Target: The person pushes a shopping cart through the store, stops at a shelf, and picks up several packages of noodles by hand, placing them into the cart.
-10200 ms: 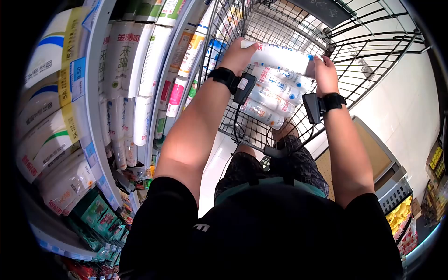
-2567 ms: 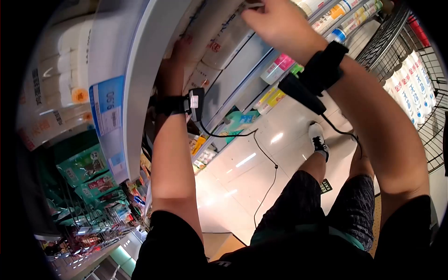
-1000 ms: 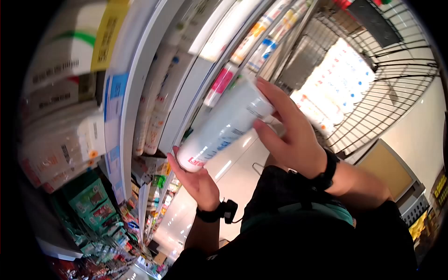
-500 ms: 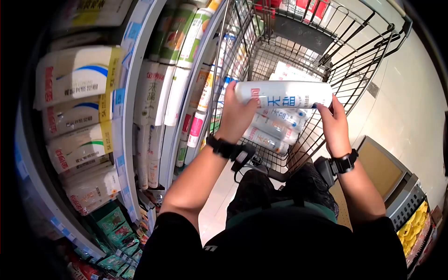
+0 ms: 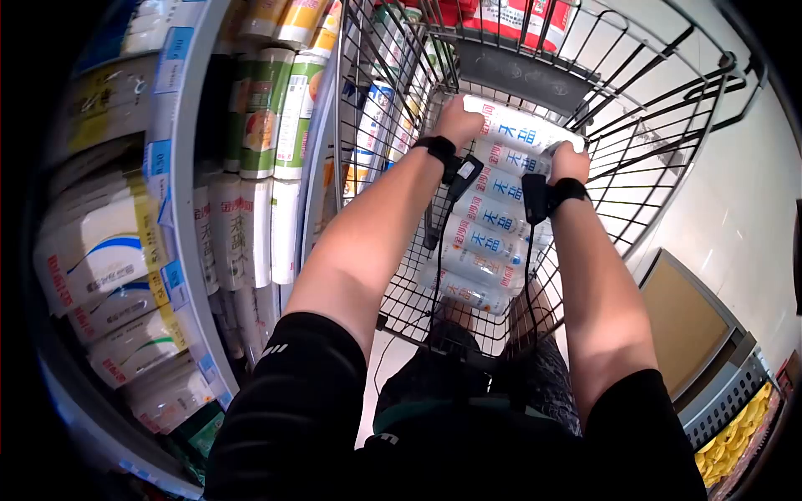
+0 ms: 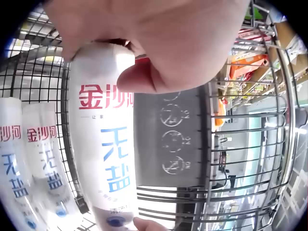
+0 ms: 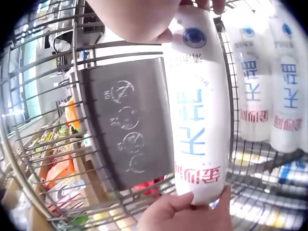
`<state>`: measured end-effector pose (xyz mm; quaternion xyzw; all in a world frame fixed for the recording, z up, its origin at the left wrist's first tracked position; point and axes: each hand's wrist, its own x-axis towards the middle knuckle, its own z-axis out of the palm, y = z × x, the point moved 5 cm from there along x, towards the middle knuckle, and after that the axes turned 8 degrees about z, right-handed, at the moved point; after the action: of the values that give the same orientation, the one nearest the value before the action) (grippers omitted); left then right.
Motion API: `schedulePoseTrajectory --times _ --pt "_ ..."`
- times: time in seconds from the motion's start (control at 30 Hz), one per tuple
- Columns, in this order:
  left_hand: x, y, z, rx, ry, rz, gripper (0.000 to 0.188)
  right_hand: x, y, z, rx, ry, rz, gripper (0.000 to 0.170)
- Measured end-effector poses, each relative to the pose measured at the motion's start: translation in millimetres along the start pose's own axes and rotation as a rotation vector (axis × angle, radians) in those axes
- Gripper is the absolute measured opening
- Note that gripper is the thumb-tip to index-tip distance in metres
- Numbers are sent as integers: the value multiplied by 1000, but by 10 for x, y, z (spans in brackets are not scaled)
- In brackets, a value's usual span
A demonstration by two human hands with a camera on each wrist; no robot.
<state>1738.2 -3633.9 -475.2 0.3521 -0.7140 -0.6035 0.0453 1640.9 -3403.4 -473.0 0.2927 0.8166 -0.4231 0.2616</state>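
While the fingers of the left hand [image 5: 459,122] grasp one end of the white pack [image 5: 528,129] and those of the right hand [image 5: 570,162] grasp the other, it slants across the head view's upper centre — within the cart [image 5: 535,77], just above a row of similar packs [image 5: 487,237].

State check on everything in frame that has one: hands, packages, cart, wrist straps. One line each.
Left hand: gripping one end of the held package
Right hand: gripping its other end
Held package: wrapped, hands at both ends; whether it rests on anything, can't tell
Row of packages: wrapped, lying side by side
Cart: holding that row
Wrist straps: fastened
Green package: on the shelf
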Motion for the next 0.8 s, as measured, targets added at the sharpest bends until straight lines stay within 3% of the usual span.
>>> schedulePoseTrajectory --times 0.17,0.23,0.3,0.33,0.47,0.57,0.63,0.7,0.8 --pt "20 -270 254 -307 -43 -210 41 454 223 204 -6 108 17 67" --pt "113 -416 323 -262 -68 -207 40 603 349 251 130 97 101 66" --pt "338 -784 477 -198 -182 -43 41 942 570 290 -8 70 83 65" --pt "383 -833 506 -62 -139 -48 42 879 560 279 44 46 97 63" --pt "495 -989 624 1 -230 -83 54 819 509 224 -27 -11 116 64" --pt "387 -951 604 62 -190 -145 61 652 407 173 -178 134 -34 66" --pt "351 -865 630 47 -228 -22 61 558 352 136 -169 165 -127 65" --pt "203 -817 654 47 -168 -44 47 334 369 43 -37 2 -73 50" --pt "-407 -209 508 38 -193 7 52 -410 321 -134 366 -261 20 34"
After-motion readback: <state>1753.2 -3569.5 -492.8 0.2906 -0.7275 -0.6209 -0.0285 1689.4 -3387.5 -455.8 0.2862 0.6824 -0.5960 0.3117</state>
